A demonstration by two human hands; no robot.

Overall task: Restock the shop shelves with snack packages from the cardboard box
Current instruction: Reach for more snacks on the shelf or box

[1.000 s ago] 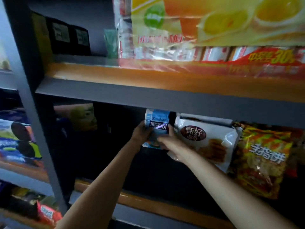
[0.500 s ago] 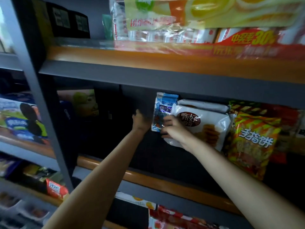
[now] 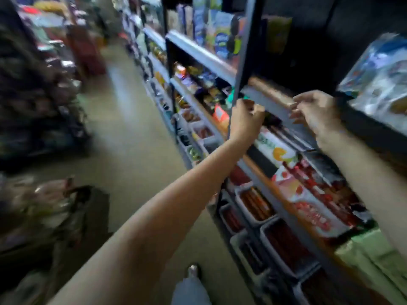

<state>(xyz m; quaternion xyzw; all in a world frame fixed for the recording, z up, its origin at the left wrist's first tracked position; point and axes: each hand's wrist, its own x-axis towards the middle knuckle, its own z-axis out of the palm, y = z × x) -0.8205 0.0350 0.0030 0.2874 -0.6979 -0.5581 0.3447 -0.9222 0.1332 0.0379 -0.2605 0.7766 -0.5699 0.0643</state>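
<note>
Snack packs (image 3: pixel 378 78) sat on the dark shelf (image 3: pixel 275 100) at your far right. One blue and white pack stood there, a bit blurry. It was near your right hand (image 3: pixel 315 113) but not touching it.

From your head camera, both of your arms reached out toward the shelves. Your right hand was in front of the grey shelf edge. Its fingers were bent loosely, and it held nothing. Your left hand (image 3: pixel 245 119) was just beside the grey post (image 3: pixel 244 51). Its fingers were curled in tight, like a small fist. You had nothing in that hand that I could see. The two hands were apart, with the shelf edge showing between them.

Below your hands, more shelves held red and orange packs (image 3: pixel 308 199). Lower still, white trays (image 3: pixel 253 208) held long brown snacks. Green packs (image 3: pixel 374 260) sat at the bottom right corner.

Past the post, blue packs (image 3: pixel 220 34) stood on a high shelf. The floor (image 3: pixel 132 128) ran away from you down the aisle. More goods were stacked on your left side, too blurry to name. A dark bag or box (image 3: pixel 66 216) sat low on the left, and I could not tell which. Your shoe (image 3: pixel 193 270) showed at the bottom.
</note>
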